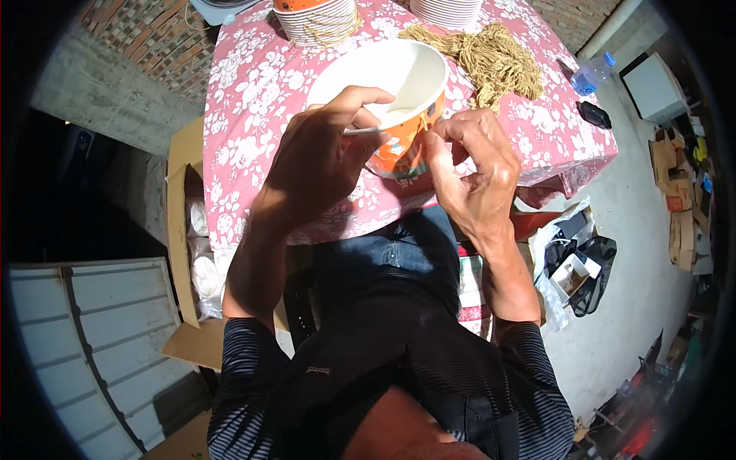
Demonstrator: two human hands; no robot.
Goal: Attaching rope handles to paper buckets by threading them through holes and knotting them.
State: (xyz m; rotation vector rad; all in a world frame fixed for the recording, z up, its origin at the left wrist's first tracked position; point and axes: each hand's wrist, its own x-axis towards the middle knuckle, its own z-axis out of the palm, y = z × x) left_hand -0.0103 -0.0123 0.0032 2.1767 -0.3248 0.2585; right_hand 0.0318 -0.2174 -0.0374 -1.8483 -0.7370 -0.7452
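A large orange paper bucket (399,157) with a white inside and printed pictures stands tilted toward me at the table's near edge. My left hand (326,142) grips its near rim, fingers curled over the opening and thumb against the outer wall. On the bucket's right side, just below the rim, my right hand (479,157) is closed in a pinch. What lies between those fingertips is too small to make out. Beyond the right hand a loose bundle of tan cords (502,65) is spread on the table.
The table has a pink flowered cloth (245,123). Nested buckets (318,27) with cords and another white stack (446,11) stand at the back. A bottle (594,74) and black object (594,115) lie right. A cardboard box (180,230) is left, bags (575,264) right.
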